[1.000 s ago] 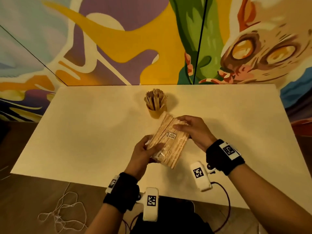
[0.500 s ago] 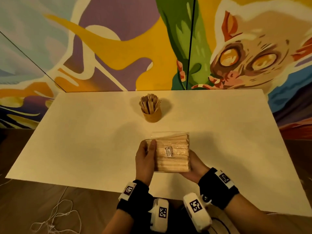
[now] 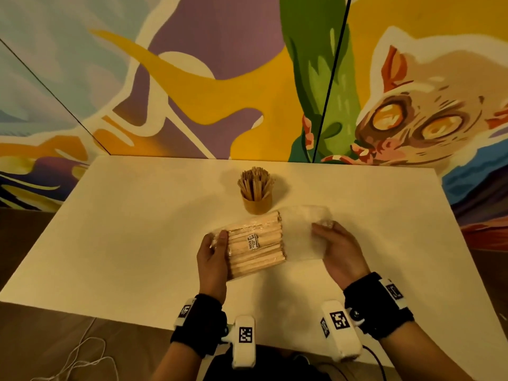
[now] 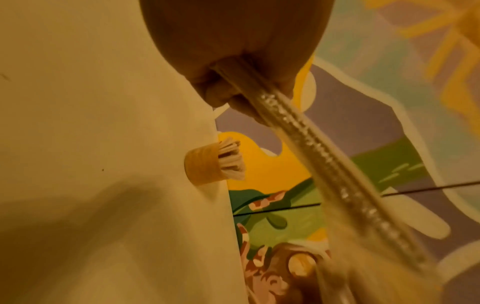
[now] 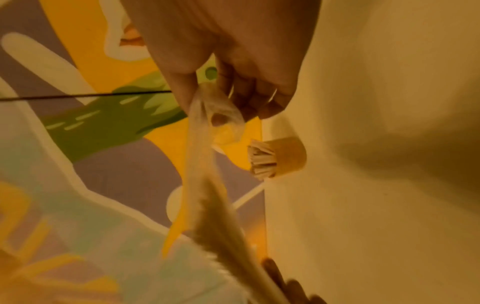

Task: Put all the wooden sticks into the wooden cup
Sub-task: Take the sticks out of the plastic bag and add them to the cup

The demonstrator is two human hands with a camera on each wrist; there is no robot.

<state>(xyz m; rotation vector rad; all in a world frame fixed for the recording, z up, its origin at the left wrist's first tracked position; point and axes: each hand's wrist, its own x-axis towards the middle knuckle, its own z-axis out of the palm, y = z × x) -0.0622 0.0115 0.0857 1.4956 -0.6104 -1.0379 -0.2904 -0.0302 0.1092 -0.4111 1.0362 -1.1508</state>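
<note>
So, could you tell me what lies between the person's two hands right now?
In the head view, the left hand grips the packed wooden sticks; between them and the right hand stretches the clear plastic bag, which the right hand pinches.

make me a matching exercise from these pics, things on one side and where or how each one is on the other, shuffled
Things:
1. cup
2. stick pack
3. left hand
4. right hand

States:
A. pinches the empty clear end of the wrapper
B. stands on the table, full of upright sticks
C. held above the table between both hands
D. grips the end where the sticks are bunched

Pairs: 1-B, 2-C, 3-D, 4-A
</note>
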